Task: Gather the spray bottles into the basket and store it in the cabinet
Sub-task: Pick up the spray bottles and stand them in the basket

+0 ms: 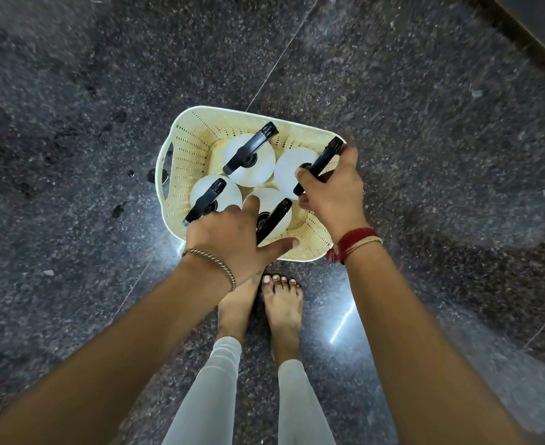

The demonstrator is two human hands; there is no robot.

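A cream perforated basket stands on the dark stone floor in front of my bare feet. Several white spray bottles with black trigger heads stand upright inside it. My right hand grips the black head of the right-hand bottle. My left hand rests over the near rim with fingers spread, its thumb beside the black head of the near bottle. The rear bottle and the left bottle stand free.
Polished dark granite floor surrounds the basket on all sides. A dark edge of furniture or wall runs across the top right corner. My feet stand just behind the basket.
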